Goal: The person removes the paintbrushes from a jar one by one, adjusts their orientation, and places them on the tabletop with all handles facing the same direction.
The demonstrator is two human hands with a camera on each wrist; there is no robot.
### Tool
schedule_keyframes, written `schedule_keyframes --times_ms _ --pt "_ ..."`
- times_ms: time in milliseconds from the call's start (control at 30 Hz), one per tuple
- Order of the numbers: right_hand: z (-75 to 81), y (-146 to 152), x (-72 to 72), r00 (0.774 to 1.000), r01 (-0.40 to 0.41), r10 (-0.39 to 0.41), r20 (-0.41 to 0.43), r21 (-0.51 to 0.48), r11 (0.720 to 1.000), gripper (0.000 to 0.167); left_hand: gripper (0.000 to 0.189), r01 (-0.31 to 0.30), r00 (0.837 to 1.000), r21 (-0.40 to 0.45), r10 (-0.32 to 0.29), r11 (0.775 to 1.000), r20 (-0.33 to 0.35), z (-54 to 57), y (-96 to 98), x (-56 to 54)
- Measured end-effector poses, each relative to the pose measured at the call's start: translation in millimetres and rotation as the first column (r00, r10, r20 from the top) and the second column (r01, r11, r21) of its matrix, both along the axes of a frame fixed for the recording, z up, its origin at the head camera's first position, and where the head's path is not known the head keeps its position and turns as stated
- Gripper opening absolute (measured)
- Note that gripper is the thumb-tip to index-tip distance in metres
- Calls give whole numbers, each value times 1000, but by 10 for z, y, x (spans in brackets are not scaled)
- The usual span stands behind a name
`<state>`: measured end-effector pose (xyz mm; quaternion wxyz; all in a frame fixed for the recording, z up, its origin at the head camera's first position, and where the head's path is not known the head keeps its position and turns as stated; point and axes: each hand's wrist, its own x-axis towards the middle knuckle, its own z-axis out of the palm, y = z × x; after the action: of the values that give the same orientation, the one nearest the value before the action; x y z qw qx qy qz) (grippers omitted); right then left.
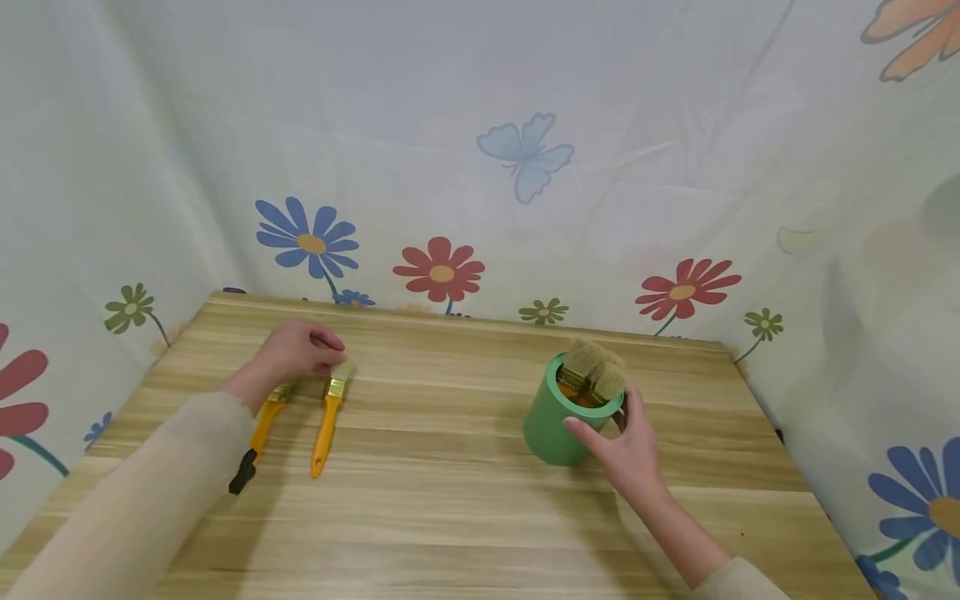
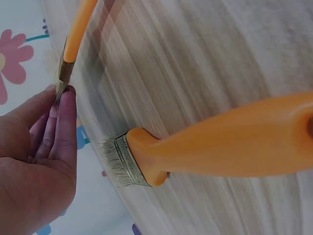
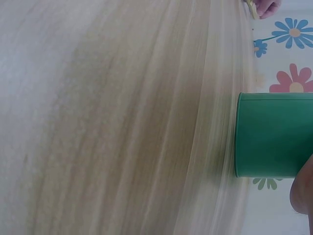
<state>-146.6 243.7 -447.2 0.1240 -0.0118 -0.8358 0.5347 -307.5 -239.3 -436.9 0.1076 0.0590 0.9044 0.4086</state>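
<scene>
My left hand (image 1: 296,350) pinches the bristles of a paintbrush (image 1: 327,421) with a yellow-orange handle. In the left wrist view, thumb and fingertips meet on that brush's bristle end (image 2: 59,90). A second paintbrush (image 2: 215,142) lies on the wooden table beside it, closer to the sleeve; my left arm partly covers it in the head view. Over on the right, my right hand (image 1: 628,446) holds a green cup (image 1: 558,425) round its side, thumb in front, other fingers mostly hidden behind. Several brushes (image 1: 596,367) stand bristles up in the cup.
The wooden table (image 1: 435,500) runs back to a white cloth (image 1: 420,125) printed with flowers and a butterfly. More of this cloth hangs along the left and right sides. A small black piece (image 1: 242,472) shows at the second brush's handle end.
</scene>
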Motion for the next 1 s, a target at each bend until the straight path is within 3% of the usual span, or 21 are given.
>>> schedule_keyframes --times_ms 400,800,1000 --pt "-9 -8 2 1000 4 -4 -6 6 1000 90 19 37 998 -80 -40 996 -45 -7 -36 -67" --pt "-14 -7 -9 1000 8 -8 -22 5 1000 89 18 43 994 -181 -60 982 -87 -29 -126 -42" --pt "-37 6 -16 1000 6 -6 -27 10 1000 88 20 42 993 -185 -62 982 -103 -40 -129 -37"
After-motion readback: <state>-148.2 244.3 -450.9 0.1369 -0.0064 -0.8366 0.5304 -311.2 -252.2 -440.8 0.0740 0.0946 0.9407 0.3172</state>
